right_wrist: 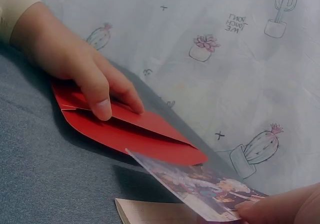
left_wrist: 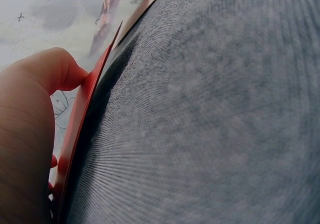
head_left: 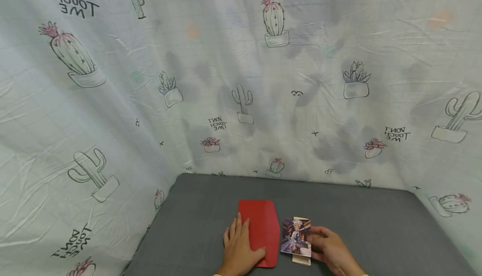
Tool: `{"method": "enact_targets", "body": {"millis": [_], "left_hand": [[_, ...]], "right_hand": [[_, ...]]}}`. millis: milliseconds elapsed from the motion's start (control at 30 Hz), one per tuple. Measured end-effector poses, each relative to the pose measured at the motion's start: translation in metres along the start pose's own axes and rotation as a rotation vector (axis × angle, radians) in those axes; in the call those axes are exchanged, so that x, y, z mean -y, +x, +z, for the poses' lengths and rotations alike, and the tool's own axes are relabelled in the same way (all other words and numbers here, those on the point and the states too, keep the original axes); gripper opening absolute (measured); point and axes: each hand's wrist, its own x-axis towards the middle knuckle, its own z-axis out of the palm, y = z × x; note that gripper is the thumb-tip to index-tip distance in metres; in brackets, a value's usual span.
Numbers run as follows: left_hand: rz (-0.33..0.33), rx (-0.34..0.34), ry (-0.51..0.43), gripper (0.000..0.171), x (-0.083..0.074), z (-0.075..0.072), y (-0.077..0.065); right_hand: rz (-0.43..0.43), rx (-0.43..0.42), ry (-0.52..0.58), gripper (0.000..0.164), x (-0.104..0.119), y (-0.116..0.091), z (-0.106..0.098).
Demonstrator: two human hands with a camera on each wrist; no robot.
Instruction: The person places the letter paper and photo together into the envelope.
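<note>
A red paper envelope (head_left: 257,234) lies on the grey tabletop with its flap unfolded toward the right. My left hand (head_left: 241,249) rests on it, fingers extended, and the thumb touches the envelope (right_wrist: 142,129) near its opening, which shows as a dark slit in the right wrist view. Just to the right, my right hand (head_left: 333,249) pinches a colourful picture card (head_left: 296,236) by its right edge. In the right wrist view the card (right_wrist: 200,189) is tilted, with a corner close to the flap. Beneath it is a cream folded paper (head_left: 302,260), partly hidden; whether my fingers hold it too I cannot tell.
A grey cloth-covered table (head_left: 357,213) spreads around both hands. Behind it and on the left hangs a pale curtain (head_left: 241,58) printed with potted cacti and mirrored lettering, meeting the table's back edge.
</note>
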Motion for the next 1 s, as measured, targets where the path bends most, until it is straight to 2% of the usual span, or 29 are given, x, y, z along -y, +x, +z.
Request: {"method": "enact_targets", "body": {"millis": [167, 400, 667, 1000], "left_hand": [[0.001, 0.001, -0.006, 0.103, 0.001, -0.002, -0.002], [-0.001, 0.007, 0.011, 0.103, 0.004, -0.002, -0.004], [0.007, 0.011, 0.010, 0.102, 0.007, -0.004, -0.004], [0.022, -0.009, 0.006, 0.100, 0.007, -0.006, -0.006]], "right_hand": [[0.005, -0.028, -0.016, 0.051, -0.001, -0.001, 0.004], [0.010, -0.019, -0.007, 0.045, -0.007, -0.001, 0.010], [0.018, -0.015, 0.023, 0.028, -0.012, -0.003, 0.018], [0.024, 0.031, 0.005, 0.031, -0.011, -0.005, 0.025]]}}
